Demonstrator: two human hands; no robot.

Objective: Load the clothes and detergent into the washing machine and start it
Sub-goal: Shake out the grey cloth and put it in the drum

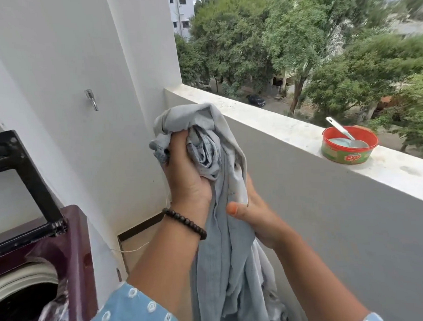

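My left hand [186, 171] is clenched around the bunched top of the pale grey-blue garment [223, 232], which hangs down between my 2 wrists, while my right hand [254, 216] pinches its fold just at 4 o'clock from the left, thumb on the cloth. At 8 o'clock the maroon washing machine [71, 258] stands with its black lid [25, 183] raised and its drum open. At 2 o'clock a red detergent tub [348, 152] with a spoon [342, 134] in it sits on the white balcony parapet [252, 115], trees beyond.

Pale grey-blue garment [223, 232] bunched, hanging; maroon washing machine [74, 251], lid open
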